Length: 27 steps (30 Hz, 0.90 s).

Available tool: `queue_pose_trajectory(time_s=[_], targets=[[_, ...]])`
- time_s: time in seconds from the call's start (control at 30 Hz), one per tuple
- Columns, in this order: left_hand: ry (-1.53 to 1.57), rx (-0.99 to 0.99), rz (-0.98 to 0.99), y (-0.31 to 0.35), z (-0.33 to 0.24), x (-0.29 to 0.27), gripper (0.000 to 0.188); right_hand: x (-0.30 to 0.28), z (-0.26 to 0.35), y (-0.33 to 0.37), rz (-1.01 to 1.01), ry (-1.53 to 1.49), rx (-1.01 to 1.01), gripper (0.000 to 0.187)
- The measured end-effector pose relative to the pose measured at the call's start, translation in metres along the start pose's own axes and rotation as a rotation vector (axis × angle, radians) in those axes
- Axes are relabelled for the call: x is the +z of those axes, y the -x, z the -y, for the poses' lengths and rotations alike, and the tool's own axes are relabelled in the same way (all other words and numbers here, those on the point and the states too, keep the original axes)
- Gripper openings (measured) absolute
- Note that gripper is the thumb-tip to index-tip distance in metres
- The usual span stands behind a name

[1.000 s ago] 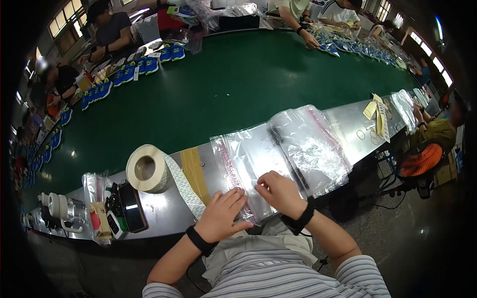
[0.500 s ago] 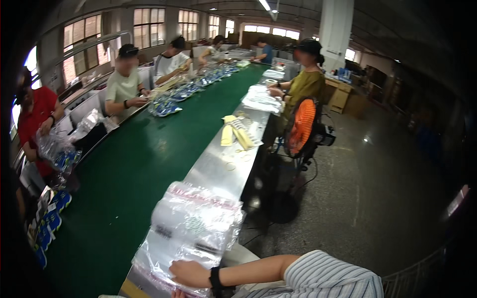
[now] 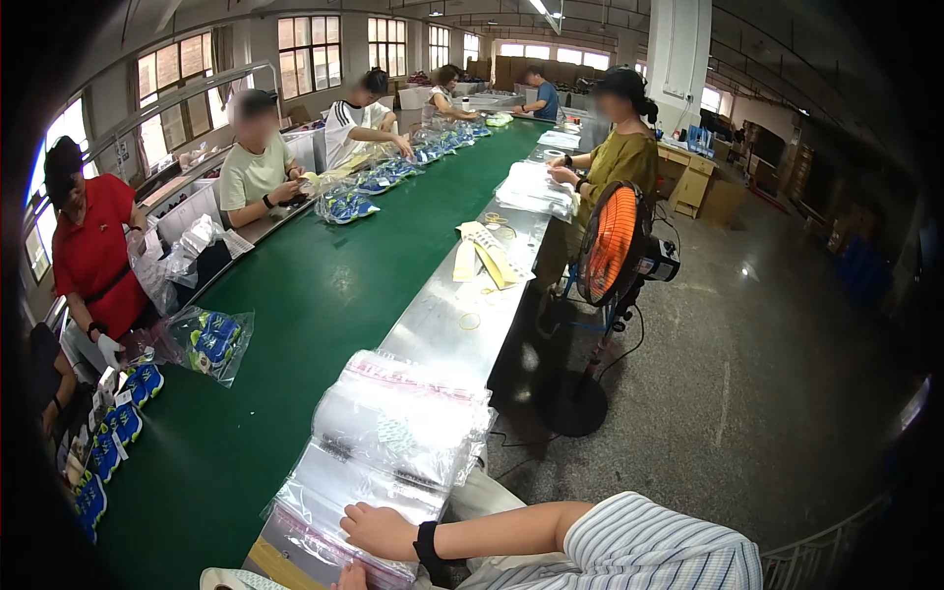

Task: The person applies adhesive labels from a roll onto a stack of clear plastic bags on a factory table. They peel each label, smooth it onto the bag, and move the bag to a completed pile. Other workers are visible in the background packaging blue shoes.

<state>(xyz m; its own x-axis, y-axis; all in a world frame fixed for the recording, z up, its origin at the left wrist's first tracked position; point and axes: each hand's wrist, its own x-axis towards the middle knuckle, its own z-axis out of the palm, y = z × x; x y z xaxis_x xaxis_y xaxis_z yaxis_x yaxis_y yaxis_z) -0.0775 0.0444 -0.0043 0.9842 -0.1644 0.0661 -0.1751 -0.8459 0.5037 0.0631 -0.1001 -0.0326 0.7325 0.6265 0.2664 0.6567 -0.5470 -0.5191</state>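
Note:
A stack of clear plastic bags (image 3: 393,418) with pinkish-red strips along its edges lies on the metal ledge in front of me. My right hand (image 3: 382,532), a black band at its wrist, rests on the near part of these bags with its fingers stretched and spread. Low in the picture, my left hand (image 3: 351,577) shows only in part, by the bags' near edge. Most of it is cut off, so its grip cannot be made out.
A green conveyor belt (image 3: 295,324) runs along my left, with bagged blue-and-lime items (image 3: 214,344) on it. Yellow strips (image 3: 484,258) lie farther up the ledge. An orange-bladed fan (image 3: 612,246) stands at right. Co-workers line both sides. A white roll (image 3: 236,580) sits at the lower edge.
The person in red has put a bag of blue-and-lime items onto the belt and moved a gloved hand lower. My right hand stays on the bags; the view has shifted slightly.

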Motion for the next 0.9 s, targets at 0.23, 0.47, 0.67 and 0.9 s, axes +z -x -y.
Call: queue_pose_trajectory(time_s=[0.23,0.47,0.67,0.9], targets=[[-0.204,0.057,0.069,-0.023,0.0,-0.012,0.073,0.002,0.004,-0.006,-0.052,-0.501,0.214,0.016],[-0.157,0.049,0.068,-0.015,-0.002,-0.007,0.072,-0.013,0.011,-0.005,0.121,-0.106,0.213,0.042],[-0.023,0.081,0.015,-0.007,0.011,0.001,0.082,-0.018,0.007,-0.01,0.094,-0.071,0.099,0.025],[-0.119,-0.019,0.045,-0.005,0.01,-0.001,0.082,-0.002,0.005,-0.008,0.057,0.101,0.106,0.023]])
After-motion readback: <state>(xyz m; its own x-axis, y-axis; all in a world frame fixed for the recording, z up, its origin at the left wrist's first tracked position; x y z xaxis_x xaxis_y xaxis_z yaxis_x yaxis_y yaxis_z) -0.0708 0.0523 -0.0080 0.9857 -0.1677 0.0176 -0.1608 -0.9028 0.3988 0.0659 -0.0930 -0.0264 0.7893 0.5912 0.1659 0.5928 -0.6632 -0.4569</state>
